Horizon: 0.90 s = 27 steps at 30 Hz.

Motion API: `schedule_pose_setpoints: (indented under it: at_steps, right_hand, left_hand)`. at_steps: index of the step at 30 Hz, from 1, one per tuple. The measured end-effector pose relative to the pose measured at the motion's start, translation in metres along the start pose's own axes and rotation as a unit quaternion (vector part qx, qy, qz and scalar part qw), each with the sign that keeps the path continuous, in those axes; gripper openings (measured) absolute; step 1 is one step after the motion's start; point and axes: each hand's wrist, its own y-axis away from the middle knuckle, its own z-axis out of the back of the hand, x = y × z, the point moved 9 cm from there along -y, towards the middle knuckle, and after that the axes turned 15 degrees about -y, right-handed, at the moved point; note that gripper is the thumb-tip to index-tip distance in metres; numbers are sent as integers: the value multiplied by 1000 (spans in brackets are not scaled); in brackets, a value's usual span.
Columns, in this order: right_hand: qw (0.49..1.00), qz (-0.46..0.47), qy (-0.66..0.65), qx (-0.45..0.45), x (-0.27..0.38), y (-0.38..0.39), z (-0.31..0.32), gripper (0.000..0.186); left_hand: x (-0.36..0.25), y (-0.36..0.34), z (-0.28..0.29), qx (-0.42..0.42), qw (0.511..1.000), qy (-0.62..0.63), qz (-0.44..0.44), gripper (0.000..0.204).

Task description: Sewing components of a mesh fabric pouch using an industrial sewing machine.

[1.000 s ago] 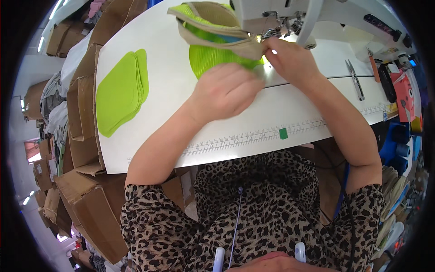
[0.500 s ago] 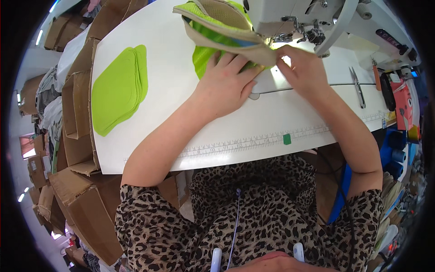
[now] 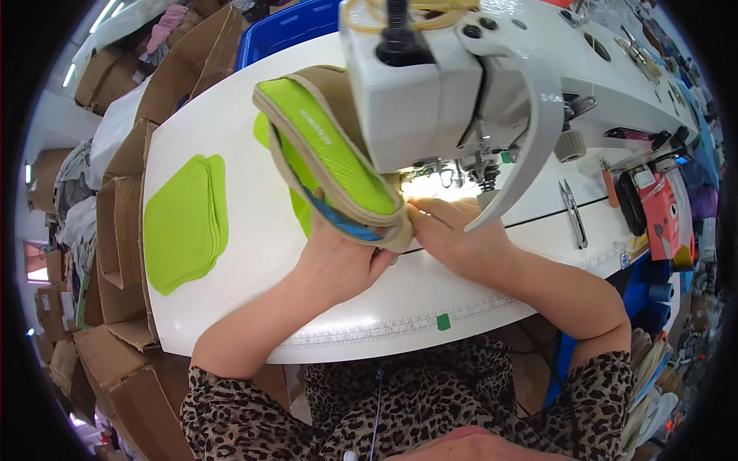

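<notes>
At the far left we see open cardboard boxes (image 3: 127,230) crowding the edge of a white table (image 3: 246,257). On the table's left side lies a neat stack of lime-green fabric pieces (image 3: 183,227) with rounded corners, and beyond its far edge stands a blue crate (image 3: 288,32). Moving right, we come to a lime-green pouch (image 3: 330,150) trimmed in beige, tilted on the table just left of the sewing machine (image 3: 407,100), its near end by the lit needle area; a strip of blue shows inside its opening. The left hand (image 3: 336,265) reaches under the pouch's near side, thumb visible, fingers hidden, so we cannot tell how firmly it grips. Along the table's front edge runs a printed ruler (image 3: 369,333) marked with a green patch (image 3: 443,321). The right hand (image 3: 465,242), near the left but apart from it, has its fingertips closed on the pouch's near end. Farther right we find metal snips (image 3: 573,215), then a black object (image 3: 630,203) and a pinkish-red case (image 3: 659,215).
</notes>
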Motion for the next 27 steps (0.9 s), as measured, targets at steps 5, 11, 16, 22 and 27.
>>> schedule_pose_setpoints:
  at_steps: [5, 11, 16, 22, 27]
  right_hand:
    - [999, -21, -6, 26, 4, -7, -4, 26]
    - [999, -13, 14, 45, -4, -1, -5, 33]
    - [999, -41, -2, 31, -7, 1, -2, 30]
    - [997, -65, 2, 36, -5, 0, 5, 22]
    - [999, -35, 5, 32, -4, -4, 5, 20]
  left_hand:
    - [0, -3, 3, -2, 1000, -6, -11, 38]
    - [8, -5, 1, 25, 998, 57, 26, 41]
    - [5, -3, 5, -1, 999, 30, 17, 47]
    - [3, 0, 2, -22, 999, 20, 26, 48]
    - [1, -3, 7, -14, 999, 16, 25, 45]
